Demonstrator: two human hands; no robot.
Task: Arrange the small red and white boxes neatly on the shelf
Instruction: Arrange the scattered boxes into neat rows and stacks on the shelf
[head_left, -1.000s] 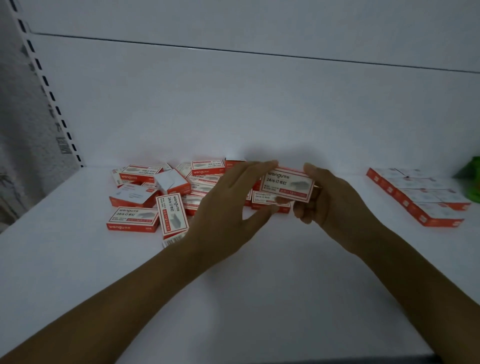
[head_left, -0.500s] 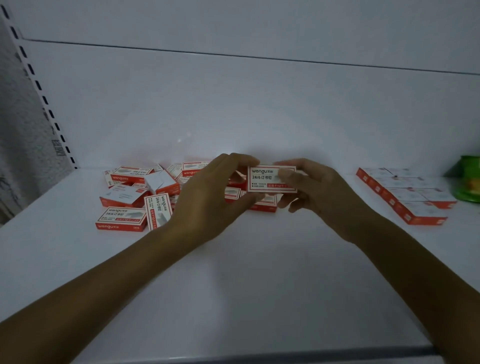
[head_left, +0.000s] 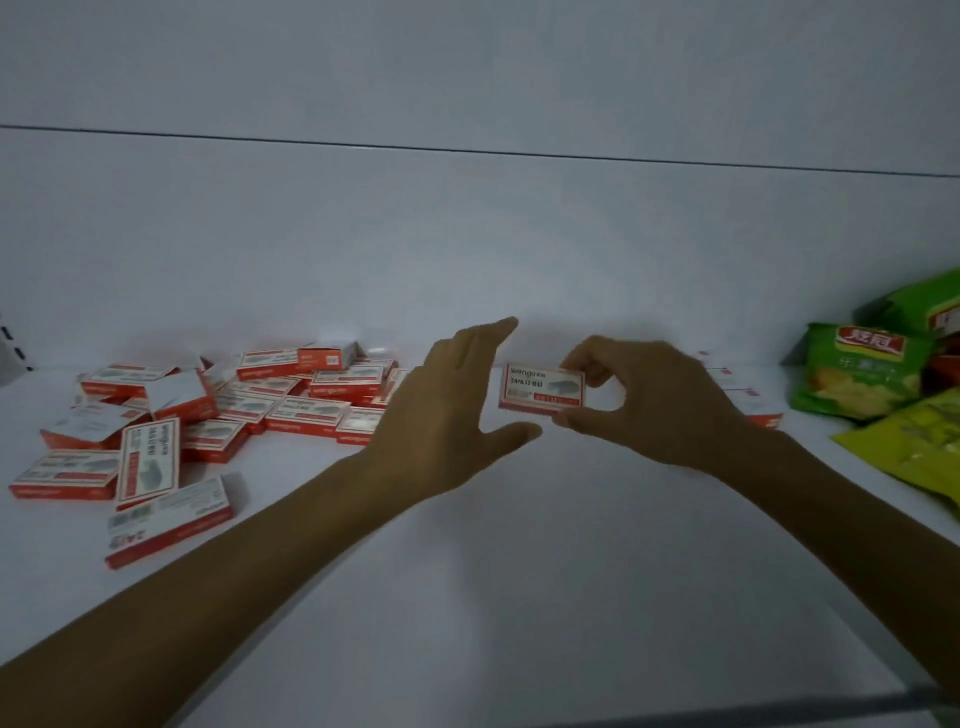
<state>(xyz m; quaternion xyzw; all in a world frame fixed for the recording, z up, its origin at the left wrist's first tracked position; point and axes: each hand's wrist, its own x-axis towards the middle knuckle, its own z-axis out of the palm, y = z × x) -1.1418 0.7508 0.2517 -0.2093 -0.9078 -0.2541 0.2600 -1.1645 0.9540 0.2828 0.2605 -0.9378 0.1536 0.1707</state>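
Pinched upright in the right hand (head_left: 660, 405) — thumb under the lower edge, fingertips curled over the upper right corner — a small red and white box (head_left: 541, 385), printed face toward the camera, raised clear of the white shelf (head_left: 519, 571). Just left of it, the left hand (head_left: 447, 410), spread and gripping nothing, fingers straight, thumb stretched out below the box; contact there impossible to tell. Behind and left of that hand, a loose heap of boxes (head_left: 291, 400) on the shelf — some flat, some overlapping, one tilted up against others near the front, one lying alone nearest the shelf edge. Partly hidden behind the right wrist, a few more boxes (head_left: 748, 395) lying flat. At the far right, green snack bags (head_left: 857, 374) and a yellow bag (head_left: 919, 447).
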